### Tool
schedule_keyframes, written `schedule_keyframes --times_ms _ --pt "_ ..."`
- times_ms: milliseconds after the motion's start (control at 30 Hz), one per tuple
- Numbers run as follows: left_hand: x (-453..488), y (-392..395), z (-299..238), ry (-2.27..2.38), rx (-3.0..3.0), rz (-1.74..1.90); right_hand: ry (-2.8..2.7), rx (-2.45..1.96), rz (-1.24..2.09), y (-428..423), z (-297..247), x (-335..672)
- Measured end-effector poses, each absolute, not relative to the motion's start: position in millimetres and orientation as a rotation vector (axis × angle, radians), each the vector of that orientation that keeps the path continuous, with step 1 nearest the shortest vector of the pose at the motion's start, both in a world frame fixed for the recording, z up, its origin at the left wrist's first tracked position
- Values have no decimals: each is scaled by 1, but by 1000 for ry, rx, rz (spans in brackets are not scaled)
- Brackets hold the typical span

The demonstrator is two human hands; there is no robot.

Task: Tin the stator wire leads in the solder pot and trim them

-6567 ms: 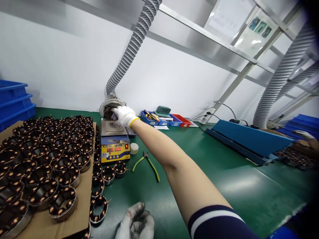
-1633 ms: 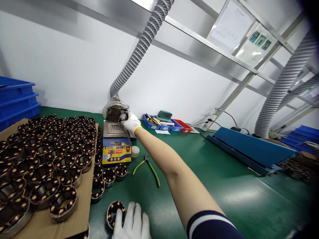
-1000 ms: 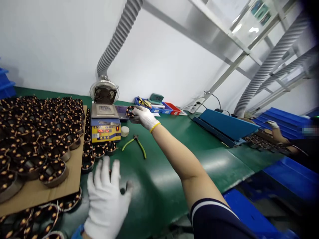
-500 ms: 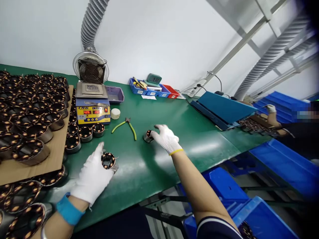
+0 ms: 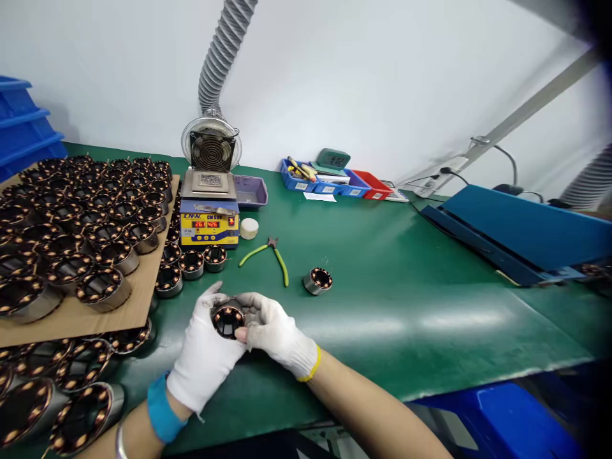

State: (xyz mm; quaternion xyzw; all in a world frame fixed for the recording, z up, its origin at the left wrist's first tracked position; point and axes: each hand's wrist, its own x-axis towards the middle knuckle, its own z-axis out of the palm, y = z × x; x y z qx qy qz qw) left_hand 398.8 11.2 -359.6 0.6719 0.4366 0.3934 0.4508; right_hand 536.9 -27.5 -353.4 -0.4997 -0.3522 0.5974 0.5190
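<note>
Between my two gloved hands is a motor stator (image 5: pixel 228 320), a ring with copper windings, held over the green bench near its front. My left hand (image 5: pixel 208 354) wraps it from the left and below. The fingers of my right hand (image 5: pixel 275 331) close on its right side, with a bare thumb tip on the near rim. Another stator (image 5: pixel 318 281) stands alone on the bench, beyond my right hand and apart from it. Side cutters (image 5: pixel 272 252) with green handles lie spread farther back.
Many stators stand on a cardboard sheet (image 5: pixel 138 290) at left, with more beneath it. A blue and yellow heating unit (image 5: pixel 209 226) with a fume fan (image 5: pixel 213 152) stands at the back. Small bins (image 5: pixel 370 185) line the wall; a blue panel (image 5: pixel 521 223) is at right.
My right hand has left the lone stator, which stays on the bench, and has come over to the one in my left hand. Both hands now hold it. The view has swung left.
</note>
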Motion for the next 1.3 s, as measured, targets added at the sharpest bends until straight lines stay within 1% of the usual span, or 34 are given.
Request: schedule_keyframes --times_ms 67,133,200,333,467,600,700,833,900,1100,1200,1300 --pt "402 11 -359 1070 1614 861 -848 -1251 1420 -31 -350 539" --pt "403 11 -358 1059 1695 785 -916 -1369 1360 -36 -348 540" --pt "401 11 -356 1046 1827 779 -1045 -1501 1190 -42 -349 539" --pt "395 11 -354 1063 1971 788 -1296 -1629 687 -51 -349 538" --pt "393 13 -345 1254 1944 509 -1401 -1645 545 -53 -344 540" --pt "390 16 -334 1092 1683 342 -1368 -1641 485 -50 -345 548" --pt "382 15 -327 957 1482 339 -1239 -1618 445 -45 -349 558" --pt "372 13 -322 970 1393 735 -1092 -1569 420 -40 -351 567" --pt "374 14 -322 997 1359 837 -1084 -1553 448 -40 -350 566" --pt "393 20 -324 1157 1377 572 -1079 -1460 605 -43 -348 556" --pt "396 20 -326 1148 1384 558 -1038 -1362 708 -42 -350 556" --pt "394 16 -326 1037 1444 599 -1003 -1278 763 -40 -352 557"
